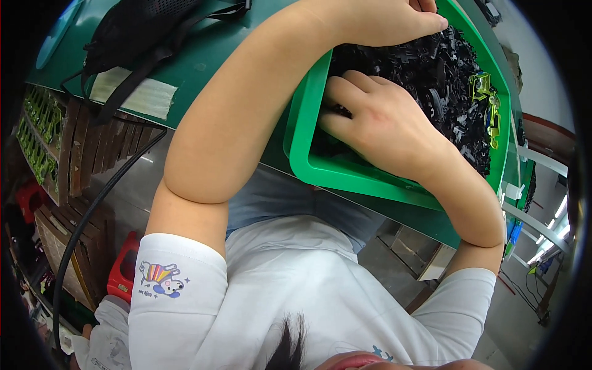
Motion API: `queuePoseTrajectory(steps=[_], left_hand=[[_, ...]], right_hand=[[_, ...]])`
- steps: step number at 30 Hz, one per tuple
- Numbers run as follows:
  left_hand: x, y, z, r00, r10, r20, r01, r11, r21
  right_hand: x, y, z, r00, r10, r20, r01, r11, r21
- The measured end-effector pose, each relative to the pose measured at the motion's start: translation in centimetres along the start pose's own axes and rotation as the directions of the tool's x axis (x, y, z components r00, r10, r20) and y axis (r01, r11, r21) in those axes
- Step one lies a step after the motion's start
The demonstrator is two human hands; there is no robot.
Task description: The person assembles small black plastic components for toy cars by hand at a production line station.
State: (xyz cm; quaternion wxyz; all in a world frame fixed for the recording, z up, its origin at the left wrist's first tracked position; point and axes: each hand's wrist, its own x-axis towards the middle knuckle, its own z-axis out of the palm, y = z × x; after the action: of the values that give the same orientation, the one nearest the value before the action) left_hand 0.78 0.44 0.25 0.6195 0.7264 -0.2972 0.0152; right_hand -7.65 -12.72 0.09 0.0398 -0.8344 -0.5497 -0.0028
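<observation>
Down inside the green bin [302, 132], the right hand [376, 120] lies on the heap of black plastic parts [444, 74], fingers [345, 89] loosely spread near the bin's near wall. Whether the left hand [394, 18], at the heap's far edge, holds anything cannot be told. Little counter [209, 55] shows beside the bin.

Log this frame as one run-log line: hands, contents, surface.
left hand: on black plastic parts | right hand: among parts in green plastic tray | yellow-green pieces at the tray's far side | green table
</observation>
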Motion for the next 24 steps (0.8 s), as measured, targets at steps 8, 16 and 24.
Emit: queuePoseTrajectory(steps=[8, 16, 24], left_hand=[[-0.4, 0.4, -0.2, 0.999, -0.005, 0.036, 0.009, 0.994, -0.107], [-1.6, 0.3, 0.5, 0.972, 0.024, 0.235, -0.020, 1.000, -0.020], [-0.9, 0.3, 0.6, 0.940, 0.168, 0.296, -0.192, 0.980, 0.051]], right_hand=[[-3.4, 1.9, -3.4, 0.951, 0.243, -0.190, -0.212, 0.962, 0.173], [-6.9, 3.8, -4.1, 0.775, 0.528, -0.347, -0.439, 0.845, 0.306], [-7.5, 5.3, -3.4, 0.767, 0.450, -0.458, -0.416, 0.892, 0.179]])
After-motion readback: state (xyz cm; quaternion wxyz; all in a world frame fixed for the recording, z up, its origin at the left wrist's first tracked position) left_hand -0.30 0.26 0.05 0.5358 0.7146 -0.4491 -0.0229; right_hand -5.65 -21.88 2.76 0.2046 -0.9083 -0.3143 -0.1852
